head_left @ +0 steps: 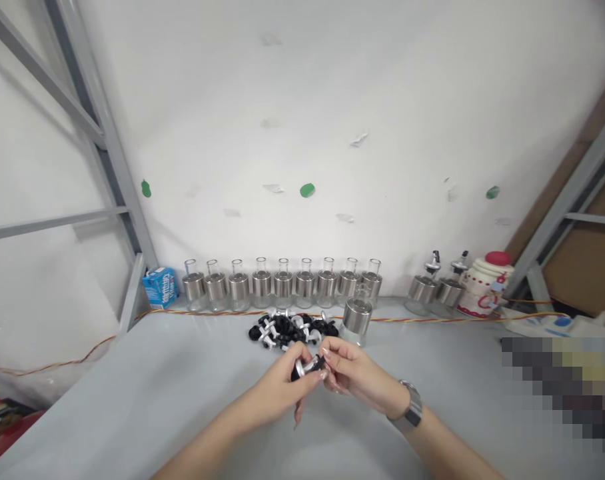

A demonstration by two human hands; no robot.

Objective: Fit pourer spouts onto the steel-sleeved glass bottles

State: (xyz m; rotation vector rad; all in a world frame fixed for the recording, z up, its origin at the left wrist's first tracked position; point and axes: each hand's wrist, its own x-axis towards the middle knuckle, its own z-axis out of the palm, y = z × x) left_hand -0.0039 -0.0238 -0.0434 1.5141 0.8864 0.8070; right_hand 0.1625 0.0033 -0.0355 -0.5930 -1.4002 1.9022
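Note:
A silver and black bottle pourer (303, 368) is between my two hands above the table. My left hand (285, 381) is closed around its wider end, thumb along the side. The fingertips of my right hand (351, 371) pinch together at its black tip, and they partly hide that end. Just beyond my hands lies a pile of black and silver pourers (287, 328). A glass bottle with a metal sleeve (357, 316) stands close behind my right hand, its neck uncapped.
Several open-necked bottles (282, 285) line the wall. Two bottles fitted with pourers (424, 289) stand farther right, beside a white and red jar (482, 287). A blue carton (161, 288) is at back left. A twisted wire (397, 320) crosses the grey table (147, 393).

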